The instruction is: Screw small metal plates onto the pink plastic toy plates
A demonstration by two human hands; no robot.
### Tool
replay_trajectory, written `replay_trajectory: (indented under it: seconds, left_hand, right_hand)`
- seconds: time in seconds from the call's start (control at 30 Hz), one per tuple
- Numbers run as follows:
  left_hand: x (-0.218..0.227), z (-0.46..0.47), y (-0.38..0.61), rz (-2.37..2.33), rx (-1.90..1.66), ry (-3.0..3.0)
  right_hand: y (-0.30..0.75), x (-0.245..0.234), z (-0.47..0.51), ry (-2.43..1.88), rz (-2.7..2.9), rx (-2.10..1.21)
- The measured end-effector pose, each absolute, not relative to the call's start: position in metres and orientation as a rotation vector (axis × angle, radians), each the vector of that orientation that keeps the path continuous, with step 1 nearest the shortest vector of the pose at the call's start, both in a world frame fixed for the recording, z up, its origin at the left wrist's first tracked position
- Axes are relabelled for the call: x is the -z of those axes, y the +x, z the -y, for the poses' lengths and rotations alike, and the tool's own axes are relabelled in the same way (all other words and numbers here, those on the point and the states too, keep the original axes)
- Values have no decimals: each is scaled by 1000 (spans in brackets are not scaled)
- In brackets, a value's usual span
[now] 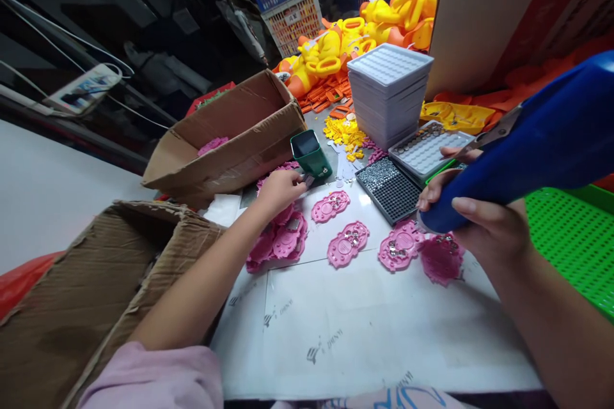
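My right hand [494, 223] is wrapped round a blue electric screwdriver [522, 140] with a metal lever; its rounded end hangs over the pink plastic parts, and its bit is not visible. Beneath that end lie a pink part [400, 246] with small shiny metal pieces on it and a darker pink part [442, 260]. My left hand [283, 190] is closed in a pinch beside a green open-topped container [311, 154]; what its fingertips hold is too small to make out. Two more pink parts [330, 206] rest in the middle, and a pink pile [289, 236] lies under my left wrist.
A black tray [391, 192] of small metal pieces and a white tray [426, 152] lie ahead, before stacked white trays [388, 96]. Yellow toy parts [336, 48] heap behind. Cardboard boxes [230, 140] stand left; a green basket [570, 236] is at right.
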State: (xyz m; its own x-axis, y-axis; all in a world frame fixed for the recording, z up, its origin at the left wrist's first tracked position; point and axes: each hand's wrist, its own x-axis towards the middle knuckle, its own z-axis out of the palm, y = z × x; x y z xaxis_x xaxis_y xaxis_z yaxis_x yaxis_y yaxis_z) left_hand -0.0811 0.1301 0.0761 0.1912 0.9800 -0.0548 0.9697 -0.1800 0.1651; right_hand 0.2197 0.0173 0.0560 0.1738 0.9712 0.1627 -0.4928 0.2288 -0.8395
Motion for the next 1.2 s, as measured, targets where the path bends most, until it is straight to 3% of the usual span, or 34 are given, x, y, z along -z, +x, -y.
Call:
replay_trajectory:
  seconds: [0.33, 0.57, 0.87, 1.2]
  left_hand:
    - [-69, -137, -95, -1906, -395, 2032]
    - [-80, -89, -64, -1754, -495, 1999]
    - [-66, -20, -28, -1485, -635, 2553]
    - [-35, -13, -41, -1341, -450, 2753]
  right_hand:
    - [221, -59, -19, -736, 800, -1164]
    - [220, -61, -20, -714, 811, -1164]
    - [219, -64, -17, -688, 798, -1169]
    - [220, -63, -19, -661, 817, -1165]
